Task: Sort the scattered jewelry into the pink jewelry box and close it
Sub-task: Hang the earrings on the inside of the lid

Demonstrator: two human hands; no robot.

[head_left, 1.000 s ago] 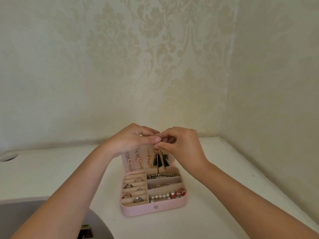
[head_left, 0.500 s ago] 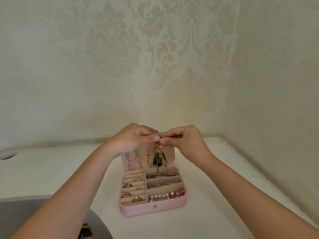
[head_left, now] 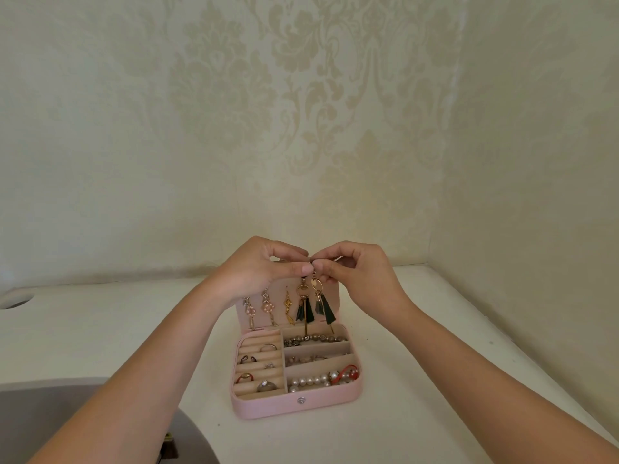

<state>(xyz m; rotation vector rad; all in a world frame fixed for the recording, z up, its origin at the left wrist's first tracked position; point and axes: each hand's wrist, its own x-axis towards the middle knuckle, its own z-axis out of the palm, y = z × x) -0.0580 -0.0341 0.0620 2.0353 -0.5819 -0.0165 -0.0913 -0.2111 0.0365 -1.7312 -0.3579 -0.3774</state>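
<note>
The pink jewelry box stands open on the white table, its lid upright. Several earrings hang inside the lid, among them a pearl pair and two green tassel earrings. My right hand pinches the top hook of the rightmost green tassel earring at the lid's upper edge. My left hand grips the lid's top, its thumb beside the same hook. Rings sit in the left slots. A pearl bracelet and a bead bracelet lie in the right compartments.
The white table runs into a corner of patterned wallpaper, with a wall close on the right. A grey rounded surface lies at the lower left. A round hole shows in the table's far left.
The right hand's fingers have shifted at the lid's top. The rightmost green tassel earring, bunched against its twin half a second ago, now hangs straight beside it.
</note>
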